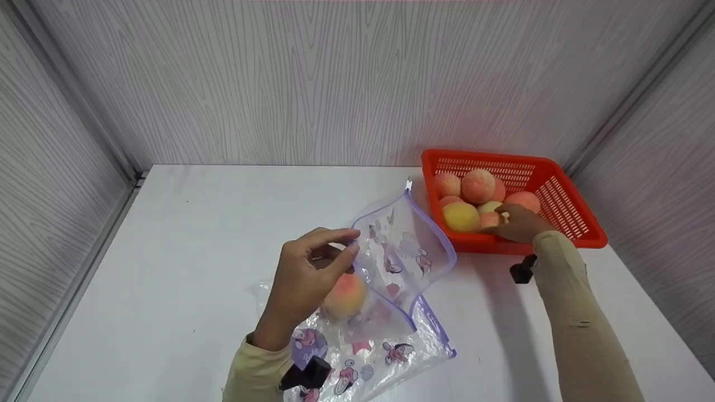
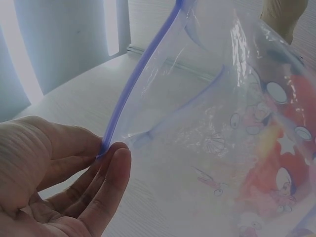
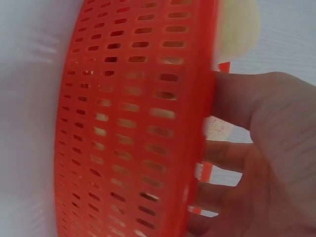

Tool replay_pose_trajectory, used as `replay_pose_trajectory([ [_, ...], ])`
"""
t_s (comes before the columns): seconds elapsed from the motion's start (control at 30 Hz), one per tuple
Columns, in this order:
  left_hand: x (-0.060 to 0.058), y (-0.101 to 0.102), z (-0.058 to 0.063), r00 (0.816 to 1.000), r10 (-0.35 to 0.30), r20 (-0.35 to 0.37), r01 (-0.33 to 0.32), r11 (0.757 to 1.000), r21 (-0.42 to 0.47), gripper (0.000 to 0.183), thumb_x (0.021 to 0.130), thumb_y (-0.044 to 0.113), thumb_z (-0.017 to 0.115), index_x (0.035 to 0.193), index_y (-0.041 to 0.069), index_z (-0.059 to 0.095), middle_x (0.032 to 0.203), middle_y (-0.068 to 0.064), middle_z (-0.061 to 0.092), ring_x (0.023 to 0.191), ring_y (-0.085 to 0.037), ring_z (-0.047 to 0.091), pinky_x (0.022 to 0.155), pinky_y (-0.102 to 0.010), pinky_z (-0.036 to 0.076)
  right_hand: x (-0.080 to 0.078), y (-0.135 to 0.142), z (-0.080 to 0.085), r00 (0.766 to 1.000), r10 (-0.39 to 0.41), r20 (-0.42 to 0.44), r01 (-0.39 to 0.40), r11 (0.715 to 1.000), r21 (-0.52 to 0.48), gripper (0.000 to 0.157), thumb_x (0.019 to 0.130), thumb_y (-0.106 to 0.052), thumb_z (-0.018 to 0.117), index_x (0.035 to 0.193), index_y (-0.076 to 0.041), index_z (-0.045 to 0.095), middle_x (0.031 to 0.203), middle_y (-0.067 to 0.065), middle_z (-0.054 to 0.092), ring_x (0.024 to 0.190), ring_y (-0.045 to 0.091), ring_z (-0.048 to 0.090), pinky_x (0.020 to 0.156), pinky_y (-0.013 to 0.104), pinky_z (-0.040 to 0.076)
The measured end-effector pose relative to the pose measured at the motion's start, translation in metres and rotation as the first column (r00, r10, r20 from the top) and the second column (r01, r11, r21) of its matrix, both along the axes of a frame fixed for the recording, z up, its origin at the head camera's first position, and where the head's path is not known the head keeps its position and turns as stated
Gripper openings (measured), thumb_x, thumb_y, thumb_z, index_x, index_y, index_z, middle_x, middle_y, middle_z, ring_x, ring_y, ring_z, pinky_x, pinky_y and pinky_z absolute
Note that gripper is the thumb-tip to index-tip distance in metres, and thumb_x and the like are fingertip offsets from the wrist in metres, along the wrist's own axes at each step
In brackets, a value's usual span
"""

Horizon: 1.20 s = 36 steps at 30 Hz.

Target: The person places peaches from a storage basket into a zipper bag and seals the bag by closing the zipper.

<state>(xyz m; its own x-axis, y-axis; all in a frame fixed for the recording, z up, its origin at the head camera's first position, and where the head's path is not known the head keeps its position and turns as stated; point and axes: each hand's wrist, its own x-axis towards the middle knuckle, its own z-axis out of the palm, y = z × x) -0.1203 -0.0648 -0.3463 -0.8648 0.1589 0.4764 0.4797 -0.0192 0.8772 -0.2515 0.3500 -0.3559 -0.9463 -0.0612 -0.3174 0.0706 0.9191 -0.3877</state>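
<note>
With thumb and fingertips, my left hand [image 1: 307, 273] pinches the purple rim of a clear zip bag [image 2: 212, 143]. The bag's mouth gapes, and its zip slider [image 1: 409, 185] sits at the far corner. Just under that hand is a pink-yellow peach [image 1: 345, 298], beside the bag's lower part in the head view. My right hand [image 1: 516, 222] reaches over the near rim of a red basket [image 1: 564, 215], thumb and fingers spread about a small peach [image 1: 489, 220]. In the right wrist view the basket wall hides its fingertips, so I cannot tell whether they grip it.
Several more peaches lie in the basket's left half, among them a yellow one [image 1: 461, 217]. A second printed zip bag [image 1: 391, 363] lies flat on the white table [image 1: 184, 268] under the left forearm. Grey wood-grain panels [image 1: 279, 84] stand behind and at both sides.
</note>
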Motion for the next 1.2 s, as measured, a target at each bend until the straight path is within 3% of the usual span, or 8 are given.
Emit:
replay_pose_trajectory([
  [0.23,-0.002,0.006,0.001,1.0,-0.016,-0.005,0.016,1.0,-0.01,0.02,0.093,0.002,0.072,0.112,0.002,0.075,0.097,-0.007,0.07,0.074,-0.024,0.071,0.071,-0.034,0.063,0.009,0.014,-0.009,0.997,-0.079,0.022,0.081,0.993,-0.092,0.096,0.086,-0.064,0.07,0.143,0.005,0.038,0.137,0.026,0.047,0.12,0.044,0.045,0.103,0.061,0.043],
  [0.47,-0.002,0.008,0.002,1.0,-0.023,-0.003,0.023,1.0,-0.003,0.02,0.093,0.002,0.072,0.112,0.002,0.075,0.098,-0.007,0.071,0.074,-0.021,0.071,0.071,-0.034,0.063,0.019,0.027,-0.004,0.984,-0.129,-0.122,0.098,0.967,-0.236,0.079,0.089,-0.053,0.074,0.136,0.002,0.043,0.121,0.019,0.05,0.107,0.034,0.048,0.084,0.039,0.047],
  [0.63,-0.004,0.008,0.002,1.0,-0.028,0.003,0.028,1.0,0.014,0.02,0.092,0.001,0.072,0.112,0.002,0.075,0.098,-0.008,0.071,0.074,-0.027,0.071,0.07,-0.035,0.063,0.03,0.029,0.004,0.947,-0.231,-0.222,0.136,0.917,-0.375,0.077,0.092,-0.05,0.072,0.14,0.001,0.04,0.137,0.024,0.047,0.118,0.04,0.05,0.087,0.037,0.052],
  [0.77,-0.004,0.007,0.0,1.0,-0.028,0.014,0.028,1.0,0.009,0.02,0.092,0.002,0.072,0.112,0.001,0.075,0.099,-0.009,0.071,0.076,-0.027,0.071,0.071,-0.035,0.063,0.039,0.02,0.011,0.911,-0.303,-0.279,0.129,0.852,-0.507,0.072,0.093,-0.047,0.071,0.142,-0.004,0.04,0.144,0.018,0.044,0.126,0.036,0.047,0.086,0.028,0.055],
  [0.8,-0.004,0.007,0.0,1.0,-0.026,0.017,0.026,1.0,0.009,0.02,0.092,0.002,0.072,0.112,0.001,0.075,0.099,-0.009,0.071,0.076,-0.027,0.071,0.071,-0.035,0.063,0.041,0.016,0.013,0.903,-0.32,-0.286,0.117,0.825,-0.552,0.068,0.094,-0.045,0.071,0.141,-0.006,0.041,0.143,0.016,0.045,0.124,0.034,0.05,0.084,0.026,0.056],
  [0.87,-0.003,0.006,-0.001,1.0,-0.022,0.021,0.022,1.0,0.009,0.02,0.093,0.002,0.072,0.112,0.001,0.075,0.101,-0.01,0.071,0.078,-0.026,0.072,0.072,-0.035,0.063,0.045,0.009,0.019,0.892,-0.349,-0.287,0.071,0.735,-0.674,0.059,0.094,-0.037,0.073,0.139,-0.009,0.045,0.137,0.013,0.048,0.114,0.028,0.058,0.082,0.025,0.059],
  [1.03,-0.003,0.003,-0.002,1.0,-0.019,0.015,0.019,1.0,0.003,0.02,0.093,0.001,0.071,0.113,0.001,0.075,0.103,-0.012,0.07,0.08,-0.026,0.072,0.072,-0.035,0.063,0.056,-0.014,0.034,0.891,-0.359,-0.276,-0.097,0.444,-0.891,0.044,0.096,-0.013,0.071,0.133,-0.006,0.05,0.127,0.017,0.056,0.101,0.027,0.067,0.087,0.033,0.06],
  [1.2,-0.004,0.003,-0.001,1.0,-0.018,0.008,0.018,1.0,-0.002,0.02,0.093,0.001,0.071,0.113,0.001,0.075,0.103,-0.012,0.07,0.079,-0.022,0.072,0.072,-0.035,0.063,0.07,-0.043,0.048,0.906,-0.306,-0.292,-0.203,0.292,-0.935,0.038,0.099,-0.006,0.063,0.134,-0.005,0.049,0.141,0.02,0.047,0.117,0.035,0.058,0.095,0.038,0.057],
])
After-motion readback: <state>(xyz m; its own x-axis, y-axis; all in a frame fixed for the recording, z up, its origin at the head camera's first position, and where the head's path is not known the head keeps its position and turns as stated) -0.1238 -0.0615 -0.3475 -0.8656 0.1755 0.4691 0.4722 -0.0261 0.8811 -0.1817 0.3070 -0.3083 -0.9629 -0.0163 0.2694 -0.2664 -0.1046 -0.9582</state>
